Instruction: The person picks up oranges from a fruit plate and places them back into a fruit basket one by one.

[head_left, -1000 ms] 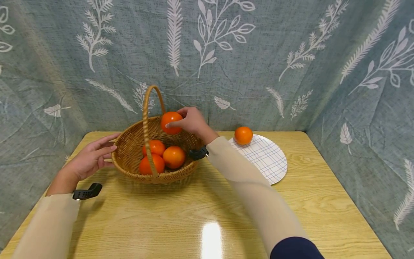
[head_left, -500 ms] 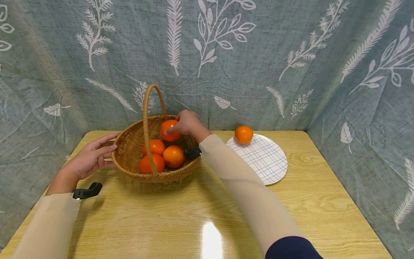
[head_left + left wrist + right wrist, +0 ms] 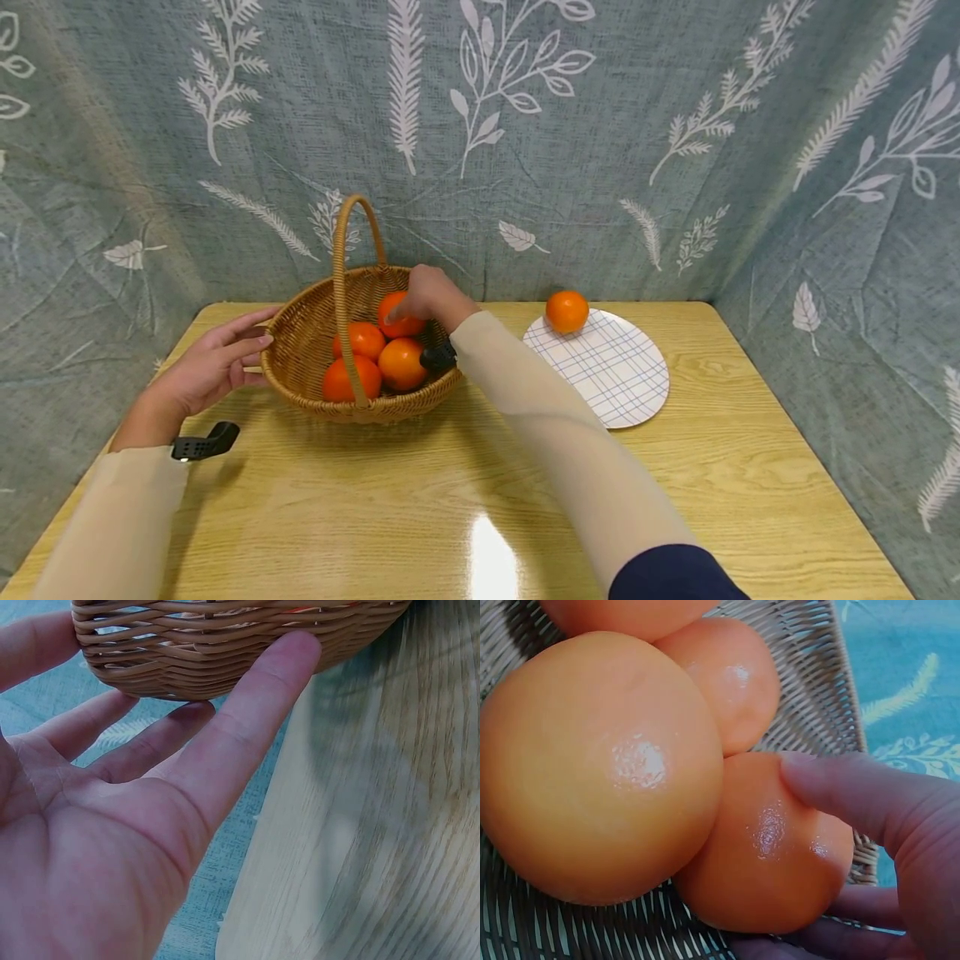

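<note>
A woven wicker basket [image 3: 300, 350] with a tall arched handle stands at the left-centre of the table, with several oranges inside. My right hand [image 3: 433, 293] reaches into its back right part and grips an orange [image 3: 765, 847], thumb on top and fingers around the far side. In the right wrist view, that orange touches a larger-looking orange [image 3: 600, 772] and a smaller-looking one [image 3: 742, 682]. At the basket's left end, my left hand [image 3: 213, 367] touches the wall with outstretched fingers; the left wrist view shows its thumb [image 3: 255, 712] straight against the weave.
To the right lies a round white plate [image 3: 622, 367] with a blue grid pattern. Another orange [image 3: 567, 312] sits at its back left edge. A blue-grey leaf-print cloth [image 3: 570, 192] hangs close behind the wooden table [image 3: 360, 508] and along its sides.
My right hand has lowered the orange from the basket's back rim down among the other oranges inside. The left hand has stayed at the basket's left end.
</note>
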Motion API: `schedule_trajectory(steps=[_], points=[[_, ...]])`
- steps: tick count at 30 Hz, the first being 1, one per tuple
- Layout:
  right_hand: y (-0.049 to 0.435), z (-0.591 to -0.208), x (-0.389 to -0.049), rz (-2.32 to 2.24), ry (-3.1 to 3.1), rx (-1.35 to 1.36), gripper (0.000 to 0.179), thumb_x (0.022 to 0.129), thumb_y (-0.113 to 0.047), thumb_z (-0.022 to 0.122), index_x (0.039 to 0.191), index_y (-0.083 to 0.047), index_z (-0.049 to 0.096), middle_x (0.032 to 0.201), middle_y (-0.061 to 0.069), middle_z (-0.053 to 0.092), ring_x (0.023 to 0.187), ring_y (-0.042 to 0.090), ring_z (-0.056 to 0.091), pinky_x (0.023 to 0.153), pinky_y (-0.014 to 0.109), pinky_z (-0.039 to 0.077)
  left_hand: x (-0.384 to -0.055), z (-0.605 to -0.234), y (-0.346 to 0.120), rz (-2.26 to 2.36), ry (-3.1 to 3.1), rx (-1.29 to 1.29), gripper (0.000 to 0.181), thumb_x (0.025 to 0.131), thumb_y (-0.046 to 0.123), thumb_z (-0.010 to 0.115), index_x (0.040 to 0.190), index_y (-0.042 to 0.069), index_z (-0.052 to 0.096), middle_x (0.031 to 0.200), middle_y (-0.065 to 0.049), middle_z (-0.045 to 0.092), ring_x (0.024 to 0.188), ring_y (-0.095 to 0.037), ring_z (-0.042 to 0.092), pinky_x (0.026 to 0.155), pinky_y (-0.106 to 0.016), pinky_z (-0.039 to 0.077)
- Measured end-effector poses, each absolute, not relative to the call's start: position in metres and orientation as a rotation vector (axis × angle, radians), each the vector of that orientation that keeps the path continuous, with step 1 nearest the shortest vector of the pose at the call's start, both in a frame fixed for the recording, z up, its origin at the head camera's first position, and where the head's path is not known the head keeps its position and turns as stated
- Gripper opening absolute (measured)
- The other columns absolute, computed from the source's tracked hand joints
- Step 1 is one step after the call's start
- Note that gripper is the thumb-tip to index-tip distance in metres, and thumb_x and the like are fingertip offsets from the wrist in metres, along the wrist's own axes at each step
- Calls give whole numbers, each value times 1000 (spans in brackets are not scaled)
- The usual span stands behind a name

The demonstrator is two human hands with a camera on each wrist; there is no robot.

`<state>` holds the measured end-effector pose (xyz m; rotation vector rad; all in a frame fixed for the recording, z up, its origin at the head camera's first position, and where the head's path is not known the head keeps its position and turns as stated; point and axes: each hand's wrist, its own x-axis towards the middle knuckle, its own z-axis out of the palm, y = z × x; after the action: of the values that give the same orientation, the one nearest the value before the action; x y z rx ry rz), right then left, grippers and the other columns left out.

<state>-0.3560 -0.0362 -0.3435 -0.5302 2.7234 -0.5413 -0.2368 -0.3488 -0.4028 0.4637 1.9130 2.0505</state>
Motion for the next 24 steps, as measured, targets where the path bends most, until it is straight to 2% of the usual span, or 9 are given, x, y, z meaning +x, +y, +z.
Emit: schedule_trajectory(steps=[5,14,17,18,19,21,22,24], points=[[-39,-346,-355,-450,2769,-518,75,85,-48,82,139,-3,57,141,10,60,127,26,59,103,33,52,-236,-402,-348,2034,1922,466,60,111,8,40,166,12,15,130,4,63,107,-16,73,83,-34,63],[-36,-344,-348,-416,2817,-572,59,85,-46,83,122,-3,66,129,9,66,117,26,62,97,32,54,-235,-403,-349,2023,1940,439,62,111,8,41,166,12,14,129,6,63,106,-15,73,84,-35,63],[-31,-340,-347,-474,2821,-599,47,85,-44,84,108,-5,69,113,5,67,103,21,62,86,29,54,-235,-404,-348,2025,1938,442,62,111,8,41,166,11,13,129,5,63,106,-16,74,83,-35,63],[-29,-339,-347,-512,2804,-603,41,85,-43,83,97,-6,68,100,4,65,90,19,60,78,28,52,-235,-404,-348,2030,1934,445,62,111,7,40,166,11,12,129,5,64,106,-16,74,83,-35,63],[-26,-336,-348,-551,2791,-604,38,86,-42,83,85,-8,65,87,1,60,78,16,54,70,27,48,-235,-404,-348,2036,1929,450,62,111,7,40,166,10,12,129,4,64,106,-17,74,83,-35,63],[-21,-331,-349,-645,2746,-602,44,87,-41,82,70,-12,54,68,-3,44,61,13,37,59,26,36,-235,-404,-348,2044,1923,455,61,111,7,40,166,10,13,128,4,64,106,-17,74,83,-35,63],[-18,-329,-350,-676,2731,-604,48,87,-42,82,67,-14,48,63,-5,36,57,11,29,56,26,32,-235,-404,-348,2047,1920,455,61,111,7,40,166,11,13,128,4,64,106,-17,74,83,-35,63],[-12,-324,-351,-748,2682,-595,49,89,-43,80,64,-13,51,59,-4,30,56,12,22,55,27,27,-236,-404,-349,2045,1925,455,61,111,7,39,166,11,14,129,4,64,107,-17,74,83,-35,63]])
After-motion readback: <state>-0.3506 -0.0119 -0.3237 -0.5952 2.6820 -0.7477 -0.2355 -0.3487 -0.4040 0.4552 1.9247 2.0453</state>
